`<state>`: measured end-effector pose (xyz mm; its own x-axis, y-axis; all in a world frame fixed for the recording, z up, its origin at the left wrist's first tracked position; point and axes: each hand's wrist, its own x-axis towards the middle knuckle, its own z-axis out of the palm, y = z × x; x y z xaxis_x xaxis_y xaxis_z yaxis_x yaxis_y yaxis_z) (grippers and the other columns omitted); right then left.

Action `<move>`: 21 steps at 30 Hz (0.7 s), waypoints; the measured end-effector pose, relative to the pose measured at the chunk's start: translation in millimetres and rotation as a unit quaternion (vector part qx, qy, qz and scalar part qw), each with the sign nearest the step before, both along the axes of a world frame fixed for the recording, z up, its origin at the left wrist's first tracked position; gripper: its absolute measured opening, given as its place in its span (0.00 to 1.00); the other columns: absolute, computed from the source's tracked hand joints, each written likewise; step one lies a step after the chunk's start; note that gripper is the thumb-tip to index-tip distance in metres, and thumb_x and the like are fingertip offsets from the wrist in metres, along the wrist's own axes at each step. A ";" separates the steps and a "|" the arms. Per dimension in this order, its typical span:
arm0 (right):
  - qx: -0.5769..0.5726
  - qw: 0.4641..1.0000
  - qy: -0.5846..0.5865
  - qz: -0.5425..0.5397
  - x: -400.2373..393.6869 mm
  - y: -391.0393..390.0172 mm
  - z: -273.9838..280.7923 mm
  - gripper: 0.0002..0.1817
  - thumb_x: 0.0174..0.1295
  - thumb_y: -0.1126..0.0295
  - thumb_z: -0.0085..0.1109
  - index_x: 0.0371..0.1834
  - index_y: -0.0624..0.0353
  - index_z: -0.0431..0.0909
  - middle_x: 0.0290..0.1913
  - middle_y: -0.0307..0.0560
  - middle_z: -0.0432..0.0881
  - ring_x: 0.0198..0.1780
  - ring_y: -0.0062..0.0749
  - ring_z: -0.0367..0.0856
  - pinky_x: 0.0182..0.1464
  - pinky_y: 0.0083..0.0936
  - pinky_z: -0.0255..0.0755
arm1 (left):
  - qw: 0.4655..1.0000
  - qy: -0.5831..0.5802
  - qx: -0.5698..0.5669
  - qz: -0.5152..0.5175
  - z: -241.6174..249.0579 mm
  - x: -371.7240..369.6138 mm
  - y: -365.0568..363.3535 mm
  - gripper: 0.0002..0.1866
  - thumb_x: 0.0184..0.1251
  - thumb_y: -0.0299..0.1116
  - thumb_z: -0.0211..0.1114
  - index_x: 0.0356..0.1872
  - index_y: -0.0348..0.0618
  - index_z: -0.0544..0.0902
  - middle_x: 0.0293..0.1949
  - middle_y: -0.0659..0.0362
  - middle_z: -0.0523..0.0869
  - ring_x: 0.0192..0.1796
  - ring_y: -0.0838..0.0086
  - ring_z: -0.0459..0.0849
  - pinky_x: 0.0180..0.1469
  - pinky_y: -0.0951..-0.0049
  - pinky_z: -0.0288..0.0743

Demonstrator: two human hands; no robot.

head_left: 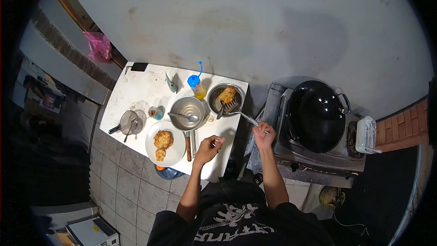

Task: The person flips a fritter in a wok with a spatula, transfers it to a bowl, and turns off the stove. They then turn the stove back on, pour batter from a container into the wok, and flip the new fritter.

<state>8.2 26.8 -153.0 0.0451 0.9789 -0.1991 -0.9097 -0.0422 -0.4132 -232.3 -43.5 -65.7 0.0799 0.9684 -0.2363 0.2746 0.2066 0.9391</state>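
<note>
My right hand (264,135) is closed around the long handle of a slotted spatula (231,106). The spatula's head rests in a metal bowl (210,96), against a browned piece of fried food (226,94). A dark, narrow utensil end shows beside it in the bowl. Over the table's front part, my left hand (209,150) is held with fingers curled; whether anything is in them is hidden. Just beyond it lies the wooden handle (188,149) of a saucepan (186,105) with a spoon (191,118) in it. Left of that, a white plate (175,157) carries golden fried pieces (163,140).
A black wok (317,117) sits on the gas stove (296,157) at right, with a plastic container (365,135) beside it. On the white table (136,79) stand a blue-capped oil bottle (196,86), a small jar (155,112) and a strainer (129,122). A wall rises behind.
</note>
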 end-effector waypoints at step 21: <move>-0.035 0.995 0.091 -0.006 -13.0 -12.0 -11.1 0.17 0.46 0.61 0.48 0.09 0.55 0.55 0.17 0.44 0.60 0.23 0.34 0.58 0.37 0.31 0.56 | 1.000 -0.019 -0.005 0.003 -8.8 -4.9 -1.3 0.16 0.69 0.41 0.65 0.35 0.35 0.82 0.23 0.63 0.81 0.22 0.84 0.74 0.26 0.81 0.68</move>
<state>-4.8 14.8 -164.1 0.0135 0.9619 -0.2730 -0.9698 -0.0539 -0.2379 -237.2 -44.8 -74.5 0.0836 0.9665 -0.2426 0.2368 0.2172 0.9470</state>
